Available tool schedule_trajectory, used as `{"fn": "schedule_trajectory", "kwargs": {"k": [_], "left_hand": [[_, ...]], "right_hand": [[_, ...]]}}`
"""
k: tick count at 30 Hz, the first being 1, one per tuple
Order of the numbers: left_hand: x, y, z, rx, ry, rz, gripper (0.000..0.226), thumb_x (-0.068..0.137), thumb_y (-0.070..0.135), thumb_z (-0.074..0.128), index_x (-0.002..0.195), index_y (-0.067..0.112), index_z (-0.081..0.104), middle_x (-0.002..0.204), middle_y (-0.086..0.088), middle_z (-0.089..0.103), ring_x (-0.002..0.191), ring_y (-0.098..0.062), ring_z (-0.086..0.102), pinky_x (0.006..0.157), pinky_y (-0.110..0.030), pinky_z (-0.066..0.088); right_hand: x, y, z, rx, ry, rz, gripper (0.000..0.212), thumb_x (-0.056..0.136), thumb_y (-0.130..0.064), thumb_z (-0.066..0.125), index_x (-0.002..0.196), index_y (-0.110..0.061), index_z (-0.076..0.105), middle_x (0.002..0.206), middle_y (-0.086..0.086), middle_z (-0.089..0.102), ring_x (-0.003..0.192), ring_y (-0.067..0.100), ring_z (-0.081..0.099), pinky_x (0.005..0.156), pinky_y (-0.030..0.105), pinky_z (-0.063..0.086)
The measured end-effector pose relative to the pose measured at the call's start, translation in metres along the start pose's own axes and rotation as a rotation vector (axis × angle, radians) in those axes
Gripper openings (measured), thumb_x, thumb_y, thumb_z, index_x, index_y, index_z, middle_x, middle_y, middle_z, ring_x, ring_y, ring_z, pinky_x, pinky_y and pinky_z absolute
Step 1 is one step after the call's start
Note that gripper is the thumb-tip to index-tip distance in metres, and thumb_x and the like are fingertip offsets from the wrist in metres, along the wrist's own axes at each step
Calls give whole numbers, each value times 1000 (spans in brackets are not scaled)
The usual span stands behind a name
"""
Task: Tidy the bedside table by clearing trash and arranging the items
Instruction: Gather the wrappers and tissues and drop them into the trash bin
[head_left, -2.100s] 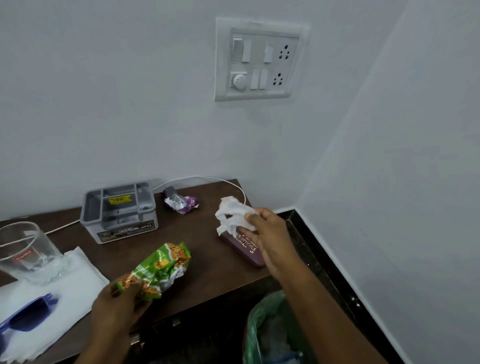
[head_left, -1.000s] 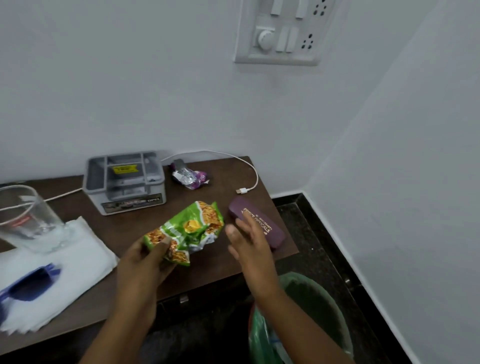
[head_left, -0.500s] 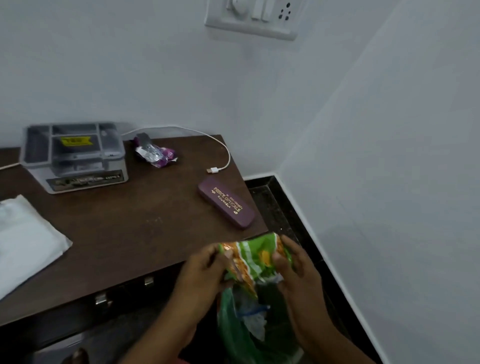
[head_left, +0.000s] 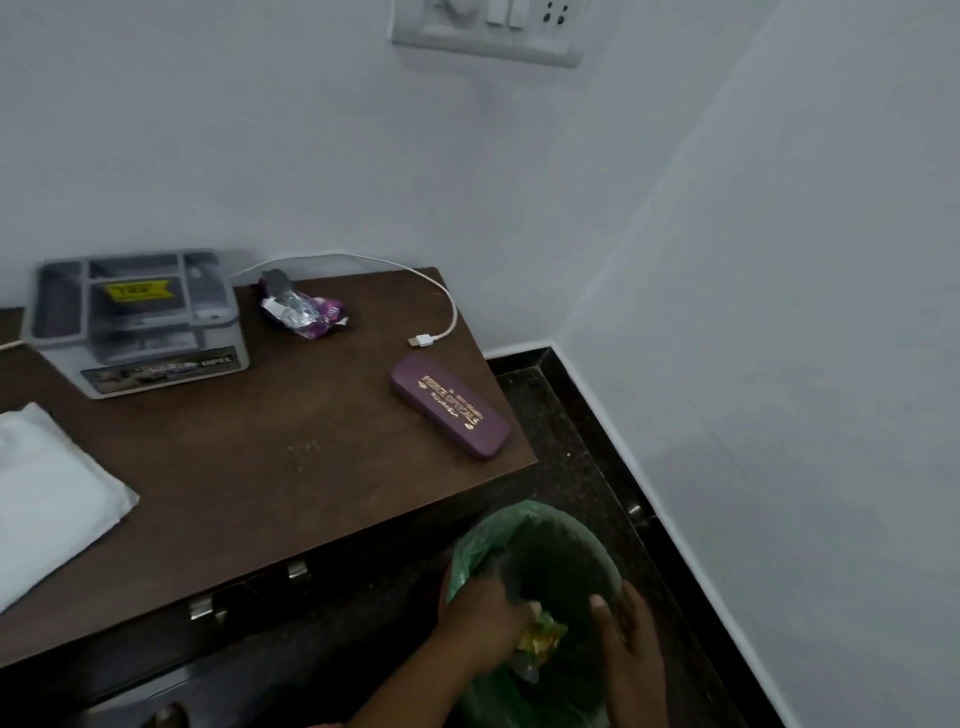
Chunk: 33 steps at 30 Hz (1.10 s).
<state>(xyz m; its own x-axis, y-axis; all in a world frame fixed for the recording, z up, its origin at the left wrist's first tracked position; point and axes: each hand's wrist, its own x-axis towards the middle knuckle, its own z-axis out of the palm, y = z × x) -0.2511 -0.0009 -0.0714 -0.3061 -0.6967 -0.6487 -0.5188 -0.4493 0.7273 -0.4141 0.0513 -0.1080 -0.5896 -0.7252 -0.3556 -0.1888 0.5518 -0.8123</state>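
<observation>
Both my hands are down inside the green-lined trash bin (head_left: 524, 525) on the floor beside the brown bedside table (head_left: 249, 467). My left hand (head_left: 483, 618) grips the crumpled green snack packet (head_left: 540, 636) inside the bin. My right hand (head_left: 626, 644) hovers beside the packet with its fingers apart, touching the bin liner's inner side. On the table lie a purple foil wrapper (head_left: 304, 312), a purple spectacle case (head_left: 449, 406) and a white charging cable (head_left: 436, 312).
A grey plastic organiser (head_left: 135, 322) stands at the table's back left. Folded white tissue (head_left: 47, 499) lies at the left edge. A switchboard (head_left: 488, 31) is on the wall above. The black floor strip (head_left: 587, 467) runs along the right wall.
My left hand carried the snack packet off the table and down into the bin. My right hand dropped the white tissue earlier and joined it. The view swung right and down.
</observation>
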Motion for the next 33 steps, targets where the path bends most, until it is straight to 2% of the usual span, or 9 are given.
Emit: {"fn": "schedule_trajectory", "kwargs": {"k": [3,5,7,10,17,21,25,28,33], "left_hand": [[-16,6,-32,-264,414,209,28,90,23,58,118,23,60,113,-4,68,103,-17,63,96,-35,49],[-24,9,-61,-489,712,353,16,89,21,57,102,26,65,97,-2,70,90,-18,65,85,-46,54],[-24,14,-95,-615,921,423,20,90,14,56,107,22,62,106,-4,66,96,-19,63,89,-48,52],[-6,17,-152,-639,1056,338,42,90,3,52,131,14,48,134,-10,50,114,-15,52,105,-40,41],[47,18,-220,-737,870,161,74,95,30,48,150,14,1,159,-10,7,145,-26,16,118,-40,19],[72,13,-239,-980,784,258,60,97,35,42,149,14,20,150,-15,36,135,-28,40,114,-45,31],[72,19,-238,-1212,681,339,49,97,39,39,137,12,45,126,-10,59,106,-18,58,95,-30,43],[54,29,-229,-1336,591,368,46,98,38,37,132,10,51,121,-11,58,112,-17,55,98,-30,41],[-10,47,-201,-1215,550,400,56,97,45,32,138,8,43,126,-10,55,119,-23,51,107,-42,35]], "right_hand": [[-18,-56,27,96,-48,-289,39,83,-26,64,116,-43,51,129,-8,58,119,9,55,96,27,45],[-28,-106,54,233,-168,-458,41,82,-35,63,121,-43,51,127,-20,58,117,-4,54,89,14,46],[-30,-150,90,343,-263,-578,44,85,-30,64,126,-34,50,128,-17,59,117,-5,53,88,10,47],[-19,-208,157,272,-349,-693,48,87,-17,64,131,-16,47,136,2,52,127,9,48,105,25,40],[29,-275,277,-398,-714,-710,78,85,-12,63,148,-13,16,156,13,17,144,25,19,117,33,17],[38,-271,293,-520,-748,-817,69,84,-13,65,144,-13,31,150,14,33,137,28,33,114,33,25],[28,-258,294,-417,-677,-914,38,88,-15,58,126,-15,56,125,15,55,114,28,53,99,34,41],[16,-255,284,-375,-600,-947,28,90,-17,55,117,-16,63,115,13,57,104,25,56,87,27,41],[-14,-260,231,-221,-539,-1053,30,86,-5,55,114,-10,64,118,9,59,106,17,55,89,15,38]]}}
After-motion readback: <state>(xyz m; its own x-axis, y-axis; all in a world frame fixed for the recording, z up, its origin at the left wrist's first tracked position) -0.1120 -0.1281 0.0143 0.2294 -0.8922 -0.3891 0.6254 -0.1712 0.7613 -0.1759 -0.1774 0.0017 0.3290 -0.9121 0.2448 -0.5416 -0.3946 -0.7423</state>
